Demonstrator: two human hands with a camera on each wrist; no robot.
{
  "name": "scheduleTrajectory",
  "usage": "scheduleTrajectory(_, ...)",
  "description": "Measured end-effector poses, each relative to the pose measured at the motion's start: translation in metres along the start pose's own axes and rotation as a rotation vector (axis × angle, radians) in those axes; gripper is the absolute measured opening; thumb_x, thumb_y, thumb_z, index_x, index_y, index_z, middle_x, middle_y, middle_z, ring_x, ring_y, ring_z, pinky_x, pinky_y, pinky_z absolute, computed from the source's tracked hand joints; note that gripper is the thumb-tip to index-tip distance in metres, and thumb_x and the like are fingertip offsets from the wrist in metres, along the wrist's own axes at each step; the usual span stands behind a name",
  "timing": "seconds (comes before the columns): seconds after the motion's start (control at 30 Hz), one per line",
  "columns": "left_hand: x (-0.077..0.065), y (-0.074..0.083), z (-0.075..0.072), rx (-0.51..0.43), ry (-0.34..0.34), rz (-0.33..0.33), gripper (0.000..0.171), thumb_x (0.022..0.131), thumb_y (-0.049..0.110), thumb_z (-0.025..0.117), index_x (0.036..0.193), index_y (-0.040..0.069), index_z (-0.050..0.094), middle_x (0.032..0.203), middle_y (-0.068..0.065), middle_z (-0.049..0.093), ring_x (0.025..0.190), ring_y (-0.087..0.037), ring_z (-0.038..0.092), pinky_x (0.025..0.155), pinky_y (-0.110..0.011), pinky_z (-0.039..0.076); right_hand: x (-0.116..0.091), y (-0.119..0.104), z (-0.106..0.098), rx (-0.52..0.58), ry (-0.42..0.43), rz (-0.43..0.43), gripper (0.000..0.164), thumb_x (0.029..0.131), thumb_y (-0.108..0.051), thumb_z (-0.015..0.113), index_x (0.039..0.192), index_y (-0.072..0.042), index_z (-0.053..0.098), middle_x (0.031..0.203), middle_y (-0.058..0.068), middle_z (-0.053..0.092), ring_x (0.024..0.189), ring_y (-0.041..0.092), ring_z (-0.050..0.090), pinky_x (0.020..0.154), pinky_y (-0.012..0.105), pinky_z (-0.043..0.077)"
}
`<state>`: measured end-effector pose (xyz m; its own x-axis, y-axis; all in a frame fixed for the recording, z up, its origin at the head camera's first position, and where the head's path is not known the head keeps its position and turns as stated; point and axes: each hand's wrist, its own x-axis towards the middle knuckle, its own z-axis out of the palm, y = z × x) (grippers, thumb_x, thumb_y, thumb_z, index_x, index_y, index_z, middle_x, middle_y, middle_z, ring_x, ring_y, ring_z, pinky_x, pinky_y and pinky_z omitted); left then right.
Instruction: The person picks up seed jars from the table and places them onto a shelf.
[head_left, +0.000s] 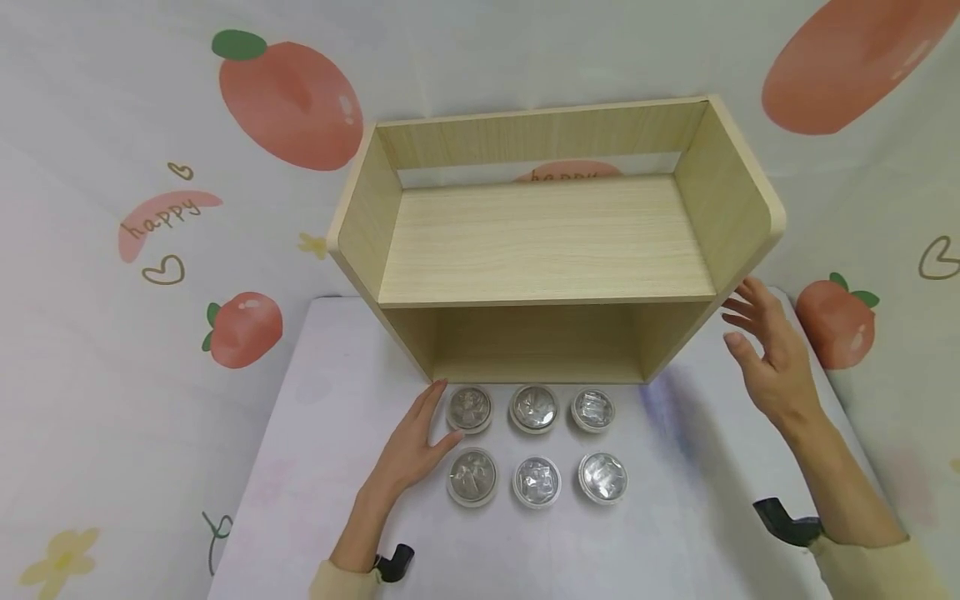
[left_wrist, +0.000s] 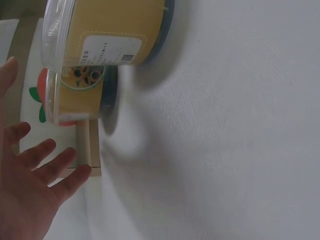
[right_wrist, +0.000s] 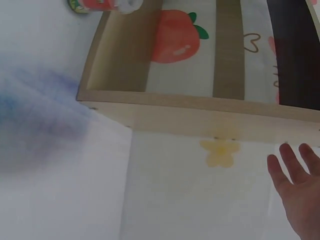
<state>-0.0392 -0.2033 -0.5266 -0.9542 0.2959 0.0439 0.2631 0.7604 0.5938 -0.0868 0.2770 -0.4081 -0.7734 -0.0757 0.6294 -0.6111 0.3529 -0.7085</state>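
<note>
At frame centre, six lidded cups [head_left: 537,444] front the wooden shelf [head_left: 547,242]; left hand [head_left: 415,450] and right hand [head_left: 772,358] spread apart, empty.

Bare hands, pale yellow sleeves, blk wrist cams

Your left hand [head_left: 411,454] is lying flat and low, palm down, fingers straight and pointing up and away from you, thumb sticking out to the right. No grip going on there, it's just relaxed and holding nothing. From the left wrist view your fingers [left_wrist: 47,165] are spread a bit and loose. Your right hand [head_left: 768,358] is up in the air, palm turned inward toward the middle, fingers apart and only slightly bent, also holding nothing. Both forearms angle in from the bottom corners, cuffs showing at the wrists.
</note>
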Motion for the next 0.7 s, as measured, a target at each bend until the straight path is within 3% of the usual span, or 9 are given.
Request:
scheduleTrajectory(0.17,0.006,-0.001,0.004,-0.056,-0.004,0.003,0.087,0.087,0.038,0.076,0.156,0.012,0.03,0.158,-0.012,0.035,0.145,-0.029,0.032,0.116,-0.046,0.029,0.009,-0.006,0.0,0.071,0.019,0.008,0.058,0.098,-0.013,0.061,0.147,0.007,0.037,0.143,0.018,0.052,0.122,0.016,0.057,0.099,0.021,0.045)
scheduleTrajectory(0.3,0.009,-0.002,0.008,-0.114,-0.022,-0.013,0.088,0.084,0.034,0.079,0.155,0.012,0.032,0.157,-0.01,0.036,0.146,-0.027,0.032,0.116,-0.044,0.028,0.016,-0.009,0.001,0.225,0.037,0.006,0.059,0.097,-0.009,0.061,0.148,0.007,0.036,0.143,0.019,0.051,0.124,0.021,0.056,0.1,0.022,0.045)
scheduleTrajectory(0.4,0.011,-0.002,0.011,-0.149,-0.021,-0.01,0.088,0.083,0.031,0.081,0.154,0.01,0.033,0.156,-0.011,0.037,0.144,-0.028,0.034,0.113,-0.044,0.034,0.021,-0.009,0.002,0.326,0.048,-0.002,0.059,0.096,-0.009,0.061,0.147,0.008,0.036,0.143,0.021,0.05,0.124,0.024,0.055,0.1,0.023,0.045)
scheduleTrajectory(0.7,0.015,-0.001,0.017,-0.199,-0.019,-0.008,0.087,0.08,0.023,0.083,0.153,0.011,0.036,0.155,-0.01,0.04,0.141,-0.027,0.039,0.105,-0.041,0.044,0.036,-0.02,0.001,0.34,0.088,0.009,0.058,0.097,-0.012,0.061,0.148,0.005,0.038,0.14,0.017,0.054,0.121,0.023,0.056,0.098,0.022,0.045)
